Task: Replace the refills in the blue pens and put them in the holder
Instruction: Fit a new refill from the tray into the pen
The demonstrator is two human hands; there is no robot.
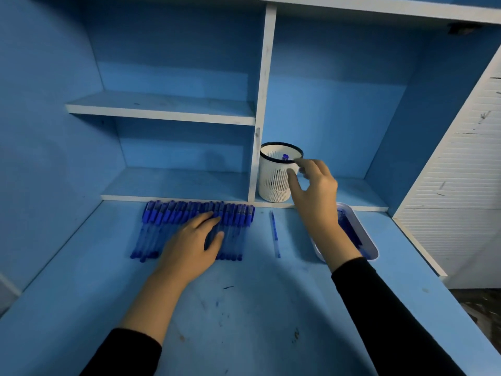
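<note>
The right fingers (305, 163) are spread and loose. They hold nothing. They are a bit blurry and sit at the black rim of the white holder (272, 185). The right hand (317, 194) is in front of the holder's right side.

The left fingers (208, 219) lie almost straight on the row of blue pens (238, 217), touching them. The left hand (189, 242) hides the middle of the row.

One pen (285, 157) stands in the holder. One thin refill (274, 234) lies alone on the counter (244, 308), between the row and a white tray (372, 246). The right arm covers part of the tray. The row has about twenty pens, too tight to count.

The holder stands on the low shelf (360, 196), just beside the white divider (256, 158). The counter is blue with ink marks. A white slatted panel (458, 191) is on the right.
</note>
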